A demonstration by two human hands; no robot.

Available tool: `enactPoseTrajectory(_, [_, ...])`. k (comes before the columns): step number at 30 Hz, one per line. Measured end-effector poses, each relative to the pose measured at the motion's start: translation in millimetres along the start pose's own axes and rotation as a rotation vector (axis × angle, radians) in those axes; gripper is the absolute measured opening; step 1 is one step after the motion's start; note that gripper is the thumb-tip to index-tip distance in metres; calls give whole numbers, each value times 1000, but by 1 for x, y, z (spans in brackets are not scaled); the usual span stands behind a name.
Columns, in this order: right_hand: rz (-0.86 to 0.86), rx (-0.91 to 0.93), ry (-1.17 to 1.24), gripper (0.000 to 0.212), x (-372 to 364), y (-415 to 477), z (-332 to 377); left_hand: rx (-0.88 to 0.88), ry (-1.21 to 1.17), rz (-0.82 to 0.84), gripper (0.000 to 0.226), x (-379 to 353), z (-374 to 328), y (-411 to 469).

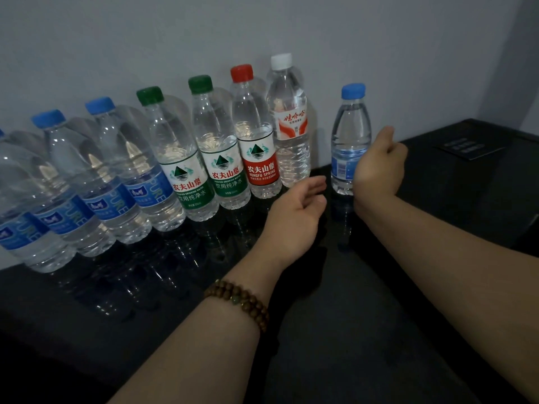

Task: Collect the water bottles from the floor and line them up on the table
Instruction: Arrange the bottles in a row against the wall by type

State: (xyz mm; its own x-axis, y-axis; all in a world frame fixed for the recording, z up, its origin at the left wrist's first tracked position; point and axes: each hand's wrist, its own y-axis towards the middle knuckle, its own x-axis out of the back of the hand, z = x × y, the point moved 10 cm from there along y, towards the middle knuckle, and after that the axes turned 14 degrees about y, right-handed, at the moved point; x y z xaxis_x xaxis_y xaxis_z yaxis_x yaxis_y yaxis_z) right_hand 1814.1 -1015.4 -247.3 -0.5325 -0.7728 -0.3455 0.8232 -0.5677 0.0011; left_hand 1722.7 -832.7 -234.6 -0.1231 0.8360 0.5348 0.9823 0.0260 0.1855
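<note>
**Head view.** Water bottles stand upright in a row on the dark table (pixel 335 330), backed against the wall (pixel 262 24). From the left there are several blue-capped bottles (pixel 116 182), two green-capped bottles (pixel 180 170), a red-capped bottle (pixel 256 158) and a white-capped bottle (pixel 291 132). The small blue-capped bottle (pixel 350 135) stands at the row's right end, a gap apart from the white-capped bottle. My right hand (pixel 379 164) sits just beside this small bottle on its right, fingers loosely curled and, as far as I can judge, gripping nothing. My left hand (pixel 294 211) lies relaxed and empty in front of the red-capped and white-capped bottles.

**Judged progress:** late. The small bottle may want nudging left to close the gap. The floor is out of view, so I cannot tell whether bottles remain there.
</note>
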Motion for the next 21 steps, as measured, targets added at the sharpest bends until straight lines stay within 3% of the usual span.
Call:
enactPoseTrajectory(5, [93, 52, -76, 74, -9, -8, 4, -14, -62, 30, 47, 1, -1, -3])
enactPoseTrajectory(14, [221, -19, -98, 77, -21, -8, -7, 3, 91, -12, 50, 5, 0, -3])
enactPoseTrajectory(17, [191, -47, -83, 76, -20, -8, -11, 7, 144, -119, 42, 12, 2, 0])
enactPoseTrajectory(21, [240, -30, -109, 66, -25, -15, -8, 45, 194, -280, 53, 27, 7, 0])
